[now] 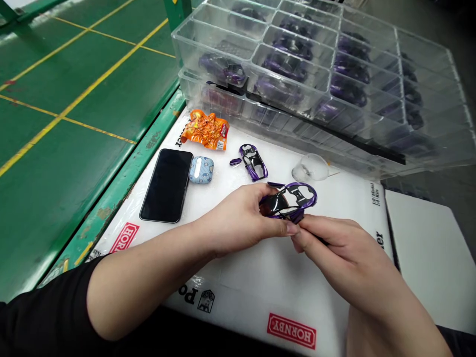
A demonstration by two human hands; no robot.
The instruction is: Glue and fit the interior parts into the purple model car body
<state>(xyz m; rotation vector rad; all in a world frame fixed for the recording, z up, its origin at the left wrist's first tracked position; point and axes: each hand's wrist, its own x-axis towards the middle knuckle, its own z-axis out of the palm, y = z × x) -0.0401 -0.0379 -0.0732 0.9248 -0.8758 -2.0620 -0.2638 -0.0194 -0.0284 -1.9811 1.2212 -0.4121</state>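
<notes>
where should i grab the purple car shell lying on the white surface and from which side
Probably pinch the purple car shell across its narrow middle, coming from above and the picture's right: it lies flat, longer than wide, and a small purple piece sits at its left.

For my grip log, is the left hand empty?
No, the left hand holds a purple and black toy car shell above the white surface.
</notes>
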